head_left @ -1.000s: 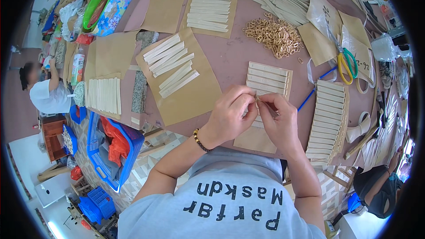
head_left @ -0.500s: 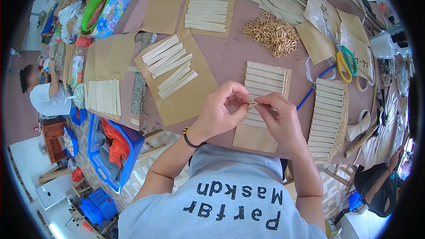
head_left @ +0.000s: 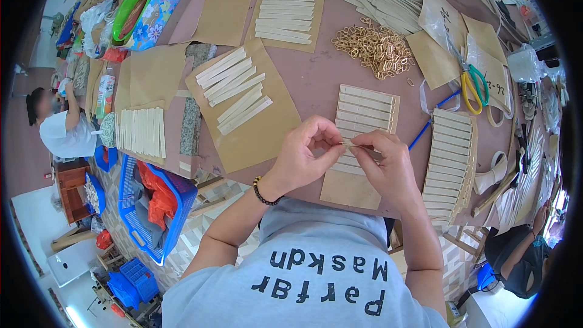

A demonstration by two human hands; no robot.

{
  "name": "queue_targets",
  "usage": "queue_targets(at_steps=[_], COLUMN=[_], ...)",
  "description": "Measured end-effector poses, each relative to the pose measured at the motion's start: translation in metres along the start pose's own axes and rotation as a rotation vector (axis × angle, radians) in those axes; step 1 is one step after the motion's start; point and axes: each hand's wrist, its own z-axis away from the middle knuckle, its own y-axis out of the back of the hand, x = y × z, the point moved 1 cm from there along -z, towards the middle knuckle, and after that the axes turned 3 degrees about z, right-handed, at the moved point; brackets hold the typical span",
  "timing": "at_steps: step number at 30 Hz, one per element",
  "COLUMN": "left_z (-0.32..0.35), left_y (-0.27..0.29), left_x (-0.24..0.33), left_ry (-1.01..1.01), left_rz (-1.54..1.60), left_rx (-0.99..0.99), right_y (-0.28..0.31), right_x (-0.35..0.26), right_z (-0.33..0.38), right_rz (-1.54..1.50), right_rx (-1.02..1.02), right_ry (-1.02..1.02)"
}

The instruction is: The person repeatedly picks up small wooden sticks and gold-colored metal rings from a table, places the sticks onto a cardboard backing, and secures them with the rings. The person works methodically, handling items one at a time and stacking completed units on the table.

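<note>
In front of my body, my left hand (head_left: 305, 153) and my right hand (head_left: 388, 159) meet, thumb and fingers pinched on a small cream strip (head_left: 348, 144). My fingers cover most of it, so I cannot tell if a gold ring is on it. Beneath them lies a brown card (head_left: 348, 189) bearing a column of cream strips (head_left: 365, 107). Beyond it is a heap of gold oval rings (head_left: 375, 50), with one loose ring (head_left: 410, 82) beside it. To the right, another card of cream strips (head_left: 449, 167) has small pieces along its right edge.
Left of my hands, loose strips lie on a brown sheet (head_left: 252, 146). Yellow and green scissors (head_left: 470, 88) and a blue pen (head_left: 420, 135) are at the right. A blue basket (head_left: 143, 231) stands below the table's left side. A person (head_left: 64, 127) is at far left.
The strip piece between my fingertips has turned and now looks thinner and flatter. Both hands stay in nearly the same place, still pinched together.
</note>
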Motion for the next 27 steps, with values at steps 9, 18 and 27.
queue_targets(at_steps=[9,18,27], left_z=[0.003,0.036,0.093], left_y=[0.001,-0.019,-0.002], left_x=[-0.003,-0.010,-0.021], left_ry=[-0.021,0.017,-0.429], left_rz=[0.441,0.157,-0.865], left_rx=[0.201,0.196,-0.072], right_y=[-0.011,-0.023,-0.016], right_x=[0.026,0.022,0.031], right_z=[0.006,0.012,0.029], right_rz=[-1.079,-1.416,-0.360], right_rx=[0.225,0.108,-0.412], right_ry=[-0.332,-0.375,-0.419])
